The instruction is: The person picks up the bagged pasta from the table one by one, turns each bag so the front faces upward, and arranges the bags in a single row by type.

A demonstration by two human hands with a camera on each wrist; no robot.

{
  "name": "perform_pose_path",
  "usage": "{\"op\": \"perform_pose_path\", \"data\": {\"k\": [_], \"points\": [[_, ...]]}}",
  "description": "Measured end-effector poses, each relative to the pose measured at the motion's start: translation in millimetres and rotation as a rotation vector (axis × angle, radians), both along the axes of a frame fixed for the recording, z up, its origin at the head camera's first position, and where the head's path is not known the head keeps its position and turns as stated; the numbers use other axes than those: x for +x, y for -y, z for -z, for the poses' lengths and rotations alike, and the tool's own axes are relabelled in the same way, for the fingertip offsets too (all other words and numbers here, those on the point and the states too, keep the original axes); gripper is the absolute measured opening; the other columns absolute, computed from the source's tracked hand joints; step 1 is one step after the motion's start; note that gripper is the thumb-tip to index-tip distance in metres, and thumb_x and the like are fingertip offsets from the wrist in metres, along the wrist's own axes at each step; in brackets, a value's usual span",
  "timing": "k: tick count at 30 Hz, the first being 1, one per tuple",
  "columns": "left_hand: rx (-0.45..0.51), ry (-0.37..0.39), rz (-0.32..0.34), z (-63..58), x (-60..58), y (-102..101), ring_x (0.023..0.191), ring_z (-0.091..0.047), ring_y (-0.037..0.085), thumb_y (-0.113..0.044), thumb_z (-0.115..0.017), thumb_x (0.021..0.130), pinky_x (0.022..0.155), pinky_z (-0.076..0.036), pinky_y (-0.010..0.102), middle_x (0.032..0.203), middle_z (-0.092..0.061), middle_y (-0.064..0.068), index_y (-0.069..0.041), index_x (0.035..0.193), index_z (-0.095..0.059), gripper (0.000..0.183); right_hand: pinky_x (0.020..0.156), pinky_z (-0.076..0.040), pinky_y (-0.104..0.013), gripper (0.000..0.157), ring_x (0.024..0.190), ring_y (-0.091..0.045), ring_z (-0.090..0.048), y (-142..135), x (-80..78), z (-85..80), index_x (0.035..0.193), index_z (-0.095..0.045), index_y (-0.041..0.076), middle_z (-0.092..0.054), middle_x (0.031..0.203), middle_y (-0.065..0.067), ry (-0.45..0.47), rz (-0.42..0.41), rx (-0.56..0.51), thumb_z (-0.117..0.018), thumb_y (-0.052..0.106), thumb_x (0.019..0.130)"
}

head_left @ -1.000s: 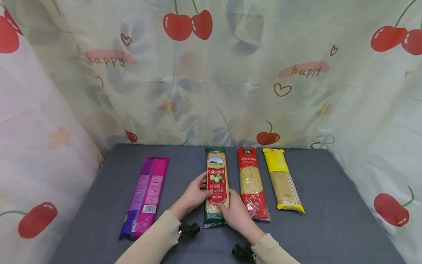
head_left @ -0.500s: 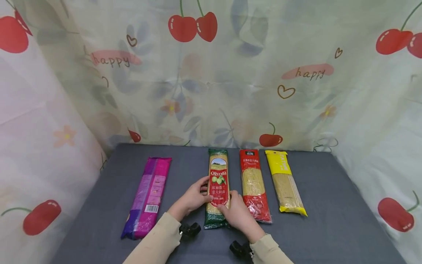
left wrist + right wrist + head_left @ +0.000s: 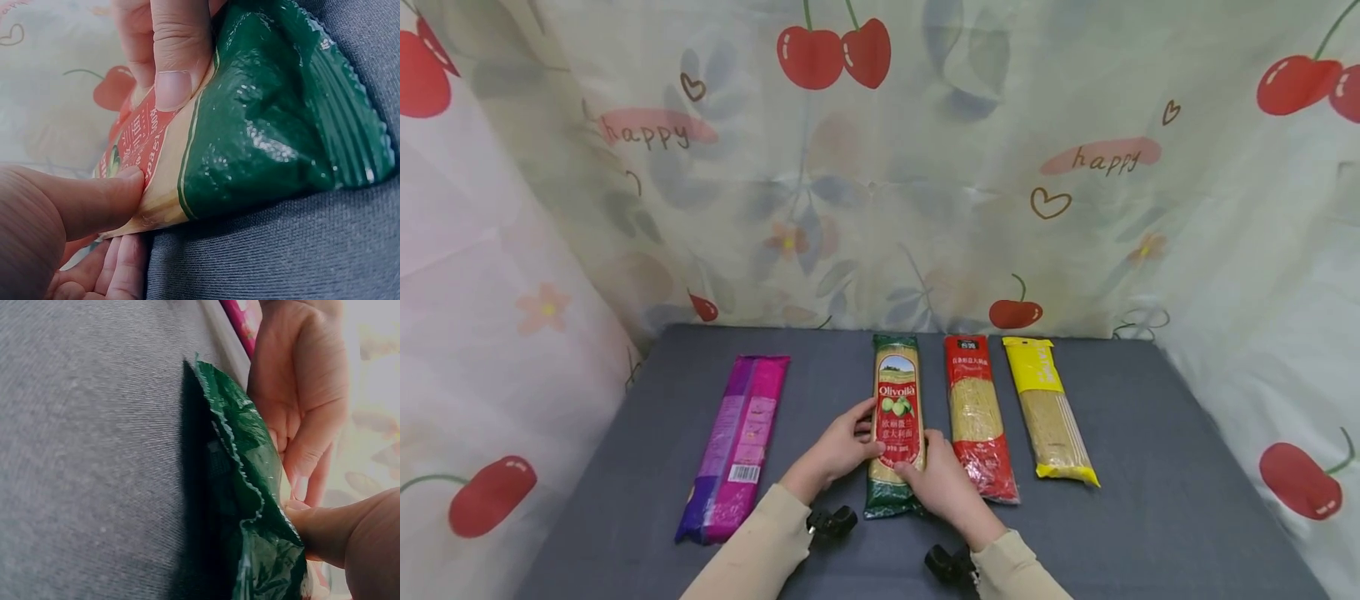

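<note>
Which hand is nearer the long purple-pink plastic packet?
Left. The left hand is right of the purple-pink packet, apart from it; the right hand is farther right, at the long green-ended plastic packet.

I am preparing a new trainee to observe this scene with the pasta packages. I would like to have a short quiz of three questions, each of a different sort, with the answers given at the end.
1. Which package do the left hand and the right hand both hold?
2. True or false: in the head view, the yellow-ended package lies farthest to the right of all the packages.
3. Fill in the missing word: the purple and pink package has a printed ____ in its lower half, as the head view shows.

Key
1. The Olivoilà package with green ends.
2. True.
3. Barcode.
</note>
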State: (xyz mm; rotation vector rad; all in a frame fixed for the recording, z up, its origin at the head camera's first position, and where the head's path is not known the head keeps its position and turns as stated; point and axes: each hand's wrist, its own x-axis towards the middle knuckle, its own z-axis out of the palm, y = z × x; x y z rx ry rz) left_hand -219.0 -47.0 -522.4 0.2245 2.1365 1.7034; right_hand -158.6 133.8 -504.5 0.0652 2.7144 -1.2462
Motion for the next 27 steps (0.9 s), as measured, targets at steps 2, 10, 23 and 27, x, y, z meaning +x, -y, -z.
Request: {"op": "perform_pose_path", "data": {"k": [2,10,23,27], "points": [[-0.001,-0.005,-0.004,1.0,1.3,0.7,0.117,-0.054,0.027,-0.005,-0.069,0.089,0.089,-0.05,0.038,0.144,-0.04,0.011,-0.017,0.153,-0.029,0.077,0.082,-0.05,-0.046,0.067,0.098,-0.025,-0.057,1.7,2.1,0.2,0.134,-0.039,-0.006,-0.053,0.113,-0.015,-0.006,0.01,0.01,-0.073,0.03,0.088],[-0.046,-0.055,-0.038,-3.8,7.9,3.2,0.116,-0.054,0.026,-0.008,-0.064,0.094,0.088,-0.05,0.039,0.143,-0.044,0.012,-0.012,0.151,-0.032,0.066,0.085,-0.049,-0.048,0.086,0.102,-0.03,-0.054,10.9,11.2,3.0,0.15,-0.023,-0.001,-0.034,0.13,-0.022,-0.133,0.064,0.071,-0.074,0.027,0.087],[-0.27,-0.268,-0.11,-37.6,20.6,55.4,0.104,-0.06,0.026,-0.016,-0.066,0.093,0.084,-0.052,0.043,0.126,-0.058,0.017,-0.007,0.14,-0.047,0.051,0.086,-0.05,-0.043,0.084,0.11,-0.028,-0.05,29.4,10.6,-13.9,0.151,-0.024,0.013,-0.029,0.137,-0.012,-0.254,0.055,-0.086,-0.075,0.03,0.086],[-0.294,-0.282,-0.15,-43.6,20.7,77.0,0.104,-0.06,0.026,-0.021,-0.069,0.091,0.084,-0.052,0.043,0.127,-0.057,0.017,-0.011,0.14,-0.048,0.054,0.086,-0.05,-0.044,0.086,0.11,-0.028,-0.051,38.1,12.2,-18.4,0.151,-0.023,0.017,-0.031,0.137,-0.012,-0.243,0.014,-0.124,-0.075,0.035,0.085]]}}
